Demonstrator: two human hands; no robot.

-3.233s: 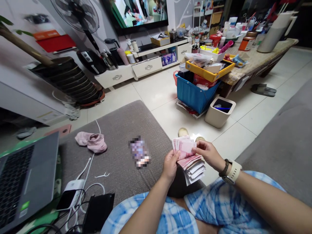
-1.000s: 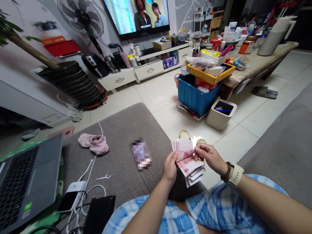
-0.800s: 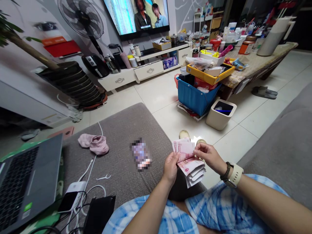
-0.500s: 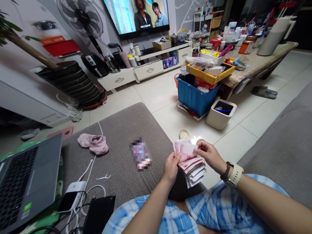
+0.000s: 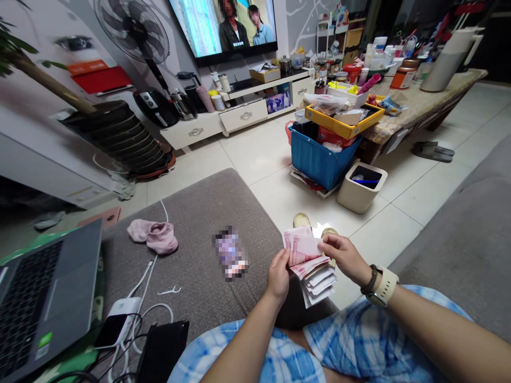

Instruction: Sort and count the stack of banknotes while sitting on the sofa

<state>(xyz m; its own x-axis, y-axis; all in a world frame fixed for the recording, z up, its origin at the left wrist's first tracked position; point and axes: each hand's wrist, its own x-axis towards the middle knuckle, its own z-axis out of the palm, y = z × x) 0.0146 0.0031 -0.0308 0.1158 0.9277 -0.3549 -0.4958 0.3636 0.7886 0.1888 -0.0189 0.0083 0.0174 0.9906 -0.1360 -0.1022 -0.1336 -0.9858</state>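
Observation:
A fanned stack of pink banknotes (image 5: 306, 259) is held over my lap, in front of the grey sofa seat (image 5: 199, 223). My left hand (image 5: 278, 275) grips the stack at its left edge, thumb on top. My right hand (image 5: 345, 257), with a white watch on the wrist, pinches the top note at its right edge. The lower notes spread out pale toward the bottom right.
On the seat lie a blurred small object (image 5: 230, 253), a pink cloth (image 5: 154, 235), a laptop (image 5: 40, 298), cables with a white charger (image 5: 120, 314) and a black pouch (image 5: 162, 346). On the tiled floor stand a blue bin (image 5: 319, 157), a beige wastebasket (image 5: 361, 186) and a cluttered low table (image 5: 415, 98).
My right hand has kept flicking notes off the top of the stack, one after another; the fan at the bottom has shifted slightly. Both hands stay in the same place.

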